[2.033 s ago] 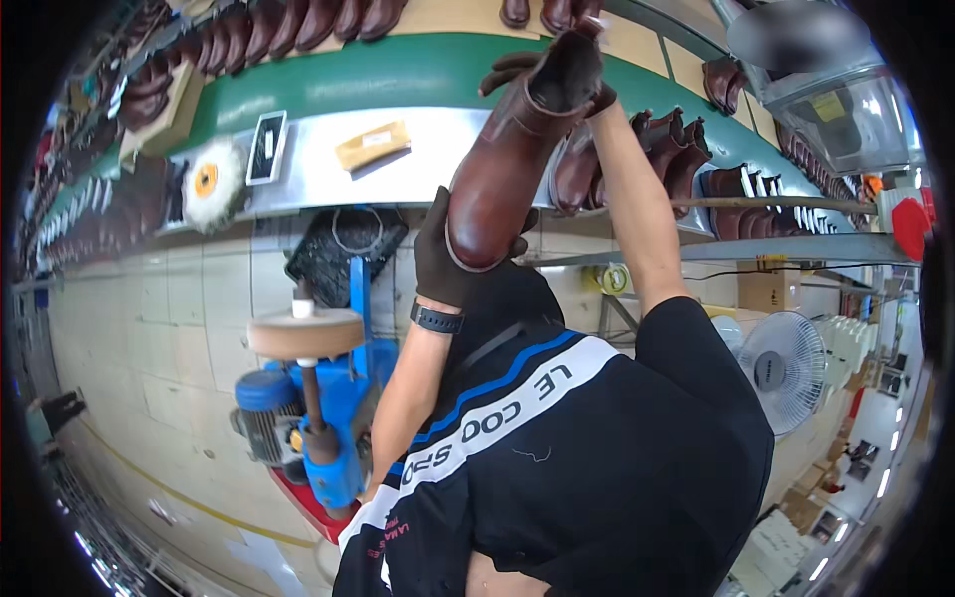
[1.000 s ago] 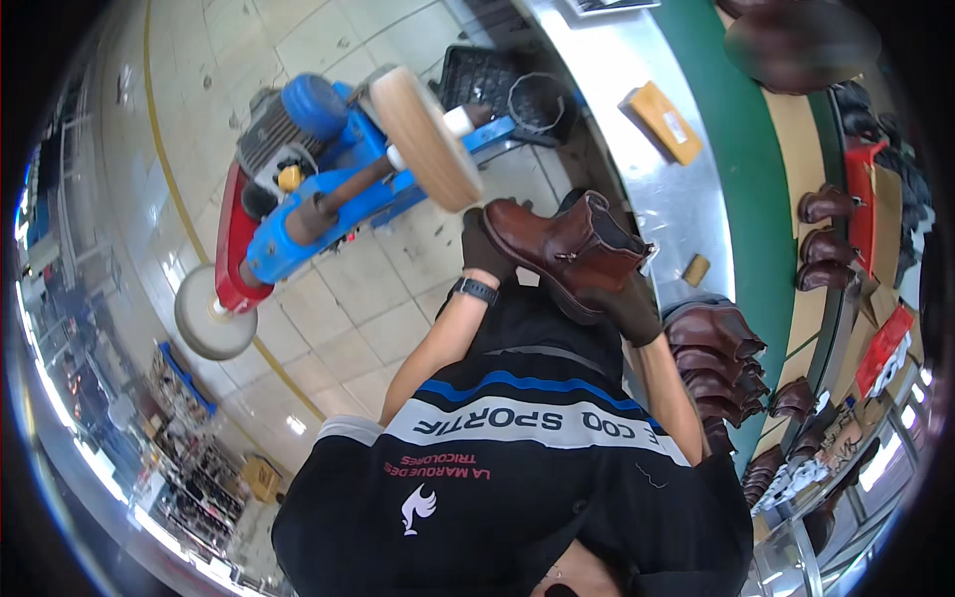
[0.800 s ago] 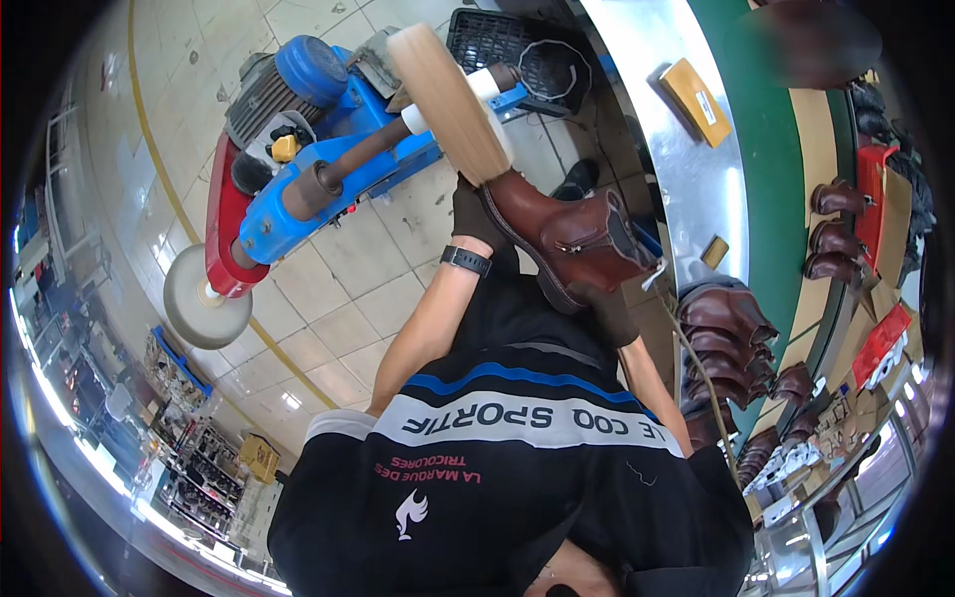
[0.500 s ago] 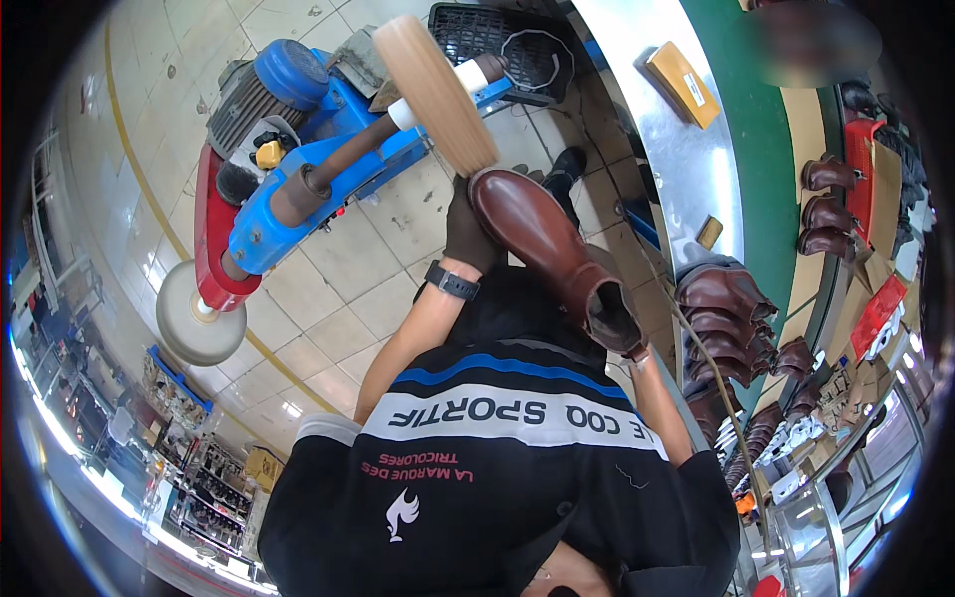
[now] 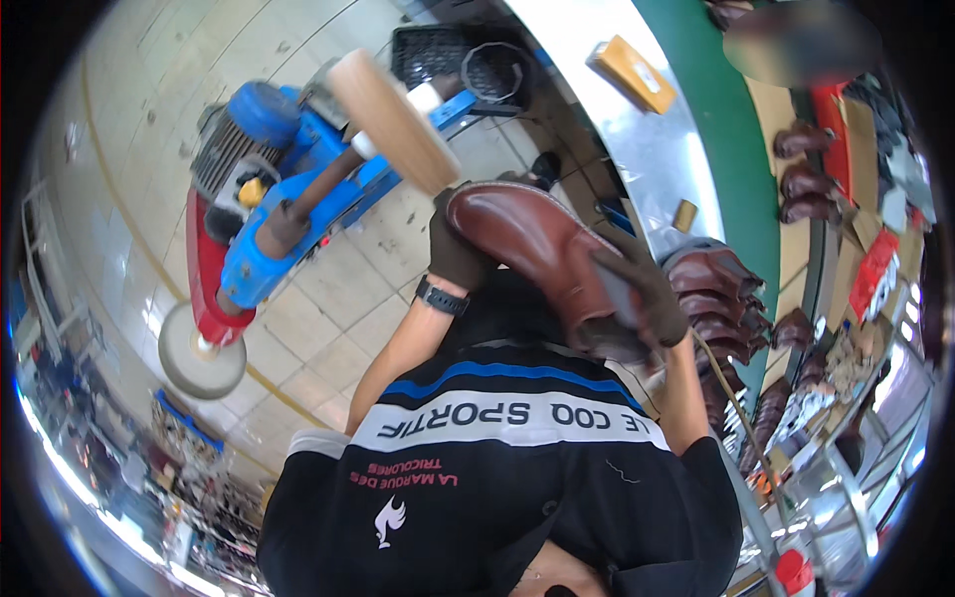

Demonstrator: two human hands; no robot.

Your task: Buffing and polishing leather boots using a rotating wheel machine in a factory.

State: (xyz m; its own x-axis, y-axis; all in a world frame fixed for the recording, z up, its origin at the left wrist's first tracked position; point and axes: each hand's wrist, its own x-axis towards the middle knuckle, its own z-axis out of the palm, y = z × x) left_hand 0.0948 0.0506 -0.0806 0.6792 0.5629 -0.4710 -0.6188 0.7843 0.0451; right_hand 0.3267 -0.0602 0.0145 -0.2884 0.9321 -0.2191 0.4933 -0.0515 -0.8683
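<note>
A brown leather ankle boot (image 5: pixel 522 234) lies slantwise in front of my body, its toe up and left and its opening toward me. My left hand (image 5: pixel 458 244), in a dark glove, is closed around the toe end, its fingers mostly hidden by the boot. Over the ankle part, my right hand (image 5: pixel 647 294), also gloved, grips the shaft from the right side. Just beyond the toe is the pale buffing wheel (image 5: pixel 393 119) of a blue machine. Its lower edge meets or nearly meets the toe; I cannot tell whether they touch.
The blue machine (image 5: pixel 288 234) carries a second, whitish wheel (image 5: pixel 202 360) at its near left end. On the right, a metal-topped bench (image 5: pixel 657 149) bears a yellowish block (image 5: pixel 634 75) and a stack of brown boots (image 5: pixel 711 298). A black crate (image 5: pixel 428 50) stands behind the machine.
The boot has rolled and shows more of its side, with the sole edge turned up. My right hand has come into view over its shaft. The whole view has shifted slightly.
</note>
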